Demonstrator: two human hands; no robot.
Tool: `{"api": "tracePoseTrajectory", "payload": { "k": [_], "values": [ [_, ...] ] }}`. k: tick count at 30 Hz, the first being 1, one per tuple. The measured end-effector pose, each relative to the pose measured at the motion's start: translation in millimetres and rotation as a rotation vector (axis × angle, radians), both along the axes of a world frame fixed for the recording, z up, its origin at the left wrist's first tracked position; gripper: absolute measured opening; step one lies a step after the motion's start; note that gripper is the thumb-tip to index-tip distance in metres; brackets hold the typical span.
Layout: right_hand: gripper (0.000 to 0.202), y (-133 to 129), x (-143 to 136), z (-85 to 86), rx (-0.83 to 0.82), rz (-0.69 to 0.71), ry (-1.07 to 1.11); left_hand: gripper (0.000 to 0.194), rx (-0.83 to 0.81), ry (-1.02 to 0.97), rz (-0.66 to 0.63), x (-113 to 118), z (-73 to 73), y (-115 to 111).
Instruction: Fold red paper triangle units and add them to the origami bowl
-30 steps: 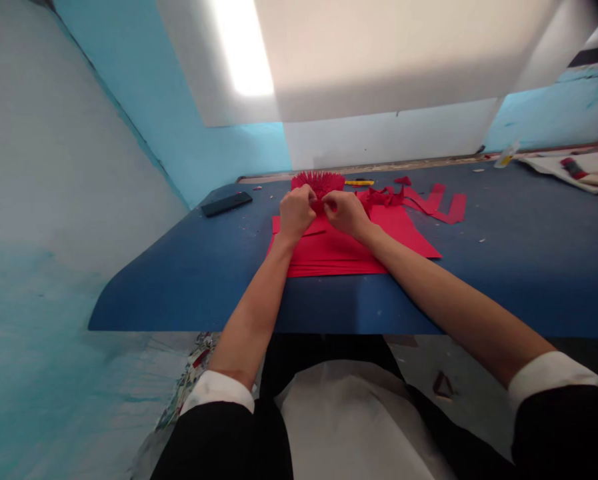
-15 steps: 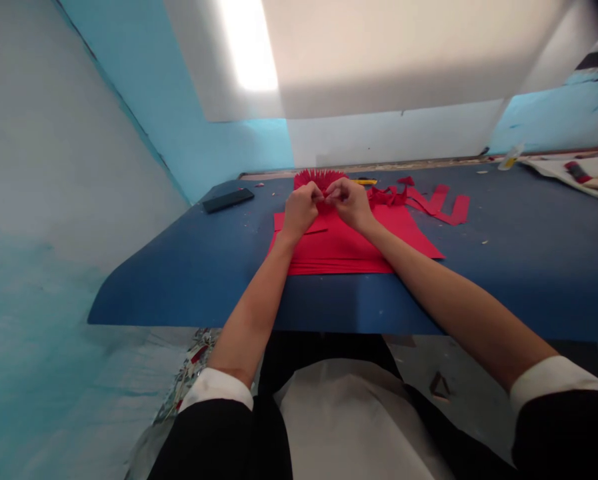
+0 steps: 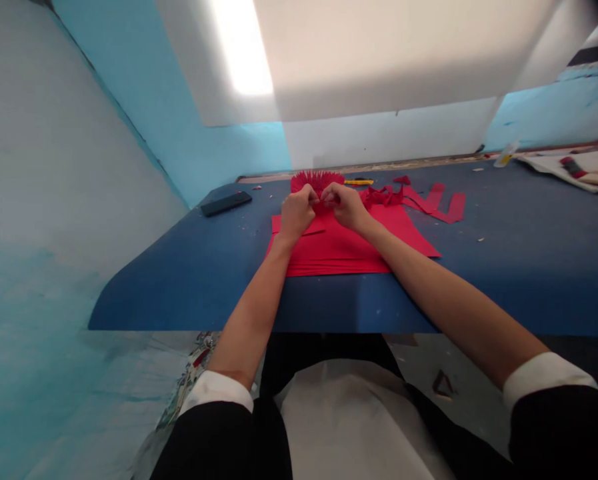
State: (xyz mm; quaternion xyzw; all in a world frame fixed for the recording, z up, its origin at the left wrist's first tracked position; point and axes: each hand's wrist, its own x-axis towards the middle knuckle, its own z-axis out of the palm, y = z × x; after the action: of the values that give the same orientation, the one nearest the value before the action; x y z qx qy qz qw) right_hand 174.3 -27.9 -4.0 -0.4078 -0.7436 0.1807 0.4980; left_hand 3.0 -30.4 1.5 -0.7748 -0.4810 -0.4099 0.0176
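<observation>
The left hand (image 3: 297, 212) is bunching its fingertips near the centre of the frame, and the right hand (image 3: 349, 208) is mirroring it just beside; both are hovering over red paper, though whether either is gripping a small piece I cannot tell, since the fingers are hiding it. Nearest, at mid-frame, a stack of red sheets (image 3: 343, 247) is lying flat on the blue tabletop (image 3: 189, 287), looking light and fairly stiff; a single sheet would probably be lifting best by a near corner, without sliding its neighbours. Beyond, right of centre, crumpled red paper (image 3: 386, 197) and flat red strips (image 3: 456, 208) are lying loose, probably bending and creasing easily, so a pinch at one end is seeming enough. Farther, just past the fingers, a spiky red piece (image 3: 317, 180) is standing, its points looking fragile; its base is seeming the safer hold. Beside it, a yellow cutter (image 3: 359, 182) is resting.
</observation>
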Motion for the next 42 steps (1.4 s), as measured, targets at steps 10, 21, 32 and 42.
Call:
{"api": "tracePoseTrajectory", "payload": {
  "k": [10, 21, 32, 42],
  "values": [
    [0.017, -0.9, -0.6, 1.7, -0.016, 0.003, 0.027, 0.024, 0.024, 0.026, 0.011, -1.0, 1.2, -1.8],
    [0.013, 7.3, 0.6, -0.8, -0.018, -0.048, 0.124, 0.02, 0.051, -0.114, 0.018, -5.5, -1.9, 7.4],
    [0.005, 9.7, 4.1, 2.4, -0.092, -0.066, 0.235, 0.022, 0.011, -0.178, -0.078, -1.9, 4.8, 2.6],
    [0.01, 6.2, 2.4, 1.6, -0.206, 0.105, 0.19, 0.026, -0.002, -0.17, -0.109, -1.7, 6.9, 0.5]
  ]
}}
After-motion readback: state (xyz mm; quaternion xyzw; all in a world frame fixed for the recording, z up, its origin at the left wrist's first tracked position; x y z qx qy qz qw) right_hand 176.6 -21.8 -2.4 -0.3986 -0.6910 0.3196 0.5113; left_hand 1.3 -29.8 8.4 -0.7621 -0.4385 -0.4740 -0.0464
